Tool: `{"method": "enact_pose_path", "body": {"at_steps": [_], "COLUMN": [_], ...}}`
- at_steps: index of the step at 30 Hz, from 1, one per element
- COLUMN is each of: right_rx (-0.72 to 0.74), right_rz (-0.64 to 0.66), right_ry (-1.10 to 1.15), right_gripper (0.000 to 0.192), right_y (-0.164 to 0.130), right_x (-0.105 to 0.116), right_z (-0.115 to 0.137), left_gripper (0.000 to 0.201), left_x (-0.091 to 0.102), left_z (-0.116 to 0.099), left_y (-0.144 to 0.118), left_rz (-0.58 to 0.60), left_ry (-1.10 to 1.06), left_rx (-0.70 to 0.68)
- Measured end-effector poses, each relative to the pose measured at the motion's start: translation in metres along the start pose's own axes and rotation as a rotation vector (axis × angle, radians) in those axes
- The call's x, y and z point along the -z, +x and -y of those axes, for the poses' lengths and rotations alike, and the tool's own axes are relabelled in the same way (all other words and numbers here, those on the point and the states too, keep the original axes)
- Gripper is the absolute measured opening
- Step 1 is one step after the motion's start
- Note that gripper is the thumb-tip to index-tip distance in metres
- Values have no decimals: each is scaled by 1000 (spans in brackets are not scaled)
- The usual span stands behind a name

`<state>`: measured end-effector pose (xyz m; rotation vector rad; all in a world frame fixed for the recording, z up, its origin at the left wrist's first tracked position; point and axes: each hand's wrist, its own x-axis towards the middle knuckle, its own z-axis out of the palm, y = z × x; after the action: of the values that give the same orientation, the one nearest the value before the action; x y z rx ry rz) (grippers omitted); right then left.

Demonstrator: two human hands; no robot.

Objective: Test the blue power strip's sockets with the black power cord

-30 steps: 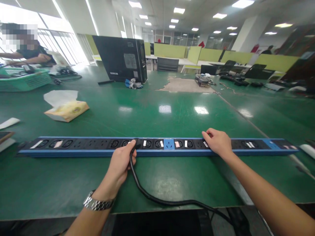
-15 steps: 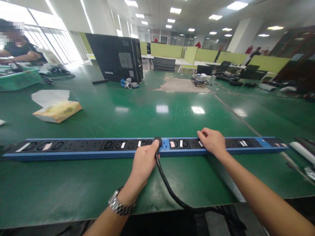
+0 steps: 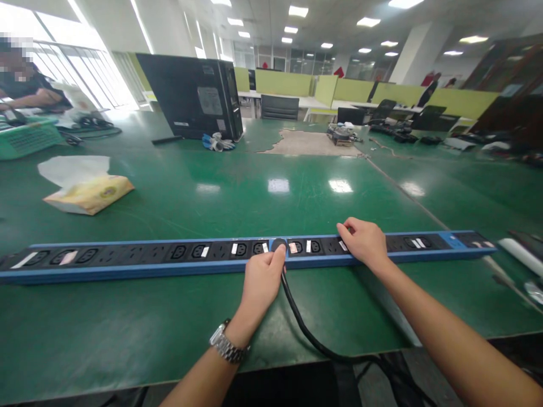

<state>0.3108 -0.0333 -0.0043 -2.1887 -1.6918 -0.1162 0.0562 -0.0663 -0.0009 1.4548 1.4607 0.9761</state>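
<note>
A long blue-edged power strip (image 3: 144, 273) with black sockets lies across the green table in front of me. My left hand (image 3: 263, 278) grips a round black plug (image 3: 279, 244) from the near side, with the plug over the blue socket in the strip's middle. I cannot tell whether its pins are in the socket. From the plug a thick black cable (image 3: 300, 323) curves down past the table edge. Farther right, my right hand (image 3: 365, 242) lies across the strip with bent fingers, holding it; the fingertips are partly hidden. White and pink labels mark several sockets.
A tissue pack (image 3: 90, 192) sits at left, with a green basket (image 3: 29, 138) behind it near a seated person. Toward the back stand a black computer case (image 3: 190, 96) and gloves (image 3: 218, 142). The table's near edge runs below my wrists.
My left hand has moved the plug slightly right along the strip, onto the blue socket. My right hand keeps its place on the strip. The view has shifted a little.
</note>
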Motion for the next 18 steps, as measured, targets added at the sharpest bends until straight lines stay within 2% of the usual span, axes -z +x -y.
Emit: {"method": "enact_pose_path", "body": {"at_steps": [2,4,7,8,10,12,13,14,15,18], "right_rx": [-21,-29,57,104,163,227,264,291,301,223], "right_rz": [19,74,295,355,324,289,318,372,432,502], "right_ry": [95,296,564,559,433,312,281,261,243,193], "right_gripper": [41,46,57,56,46,33,31,30,30,31], "right_y": [2,1,-7,-11,-17,-17,-16,-14,-12,-8], "right_x": [5,19,55,67,84,89,86,82,76,61], "right_z": [1,8,32,41,52,53,49,43,37,21], "left_gripper": [52,50,46,44,41,39,37,35,32,28], "left_x": [-3,-9,-26,-31,-36,-30,-24,-15,-6,17], "left_z": [-7,-21,-49,-58,-72,-75,-72,-66,-57,-25], "left_y": [-5,-9,-9,-8,-5,1,5,9,15,30], "left_rz": [-14,15,159,220,368,537,575,565,481,79], "left_ry": [-56,-75,-40,-25,3,34,68,125,209,539], "left_rx": [-35,-114,-241,-282,-372,-483,-537,-577,-598,-524]}}
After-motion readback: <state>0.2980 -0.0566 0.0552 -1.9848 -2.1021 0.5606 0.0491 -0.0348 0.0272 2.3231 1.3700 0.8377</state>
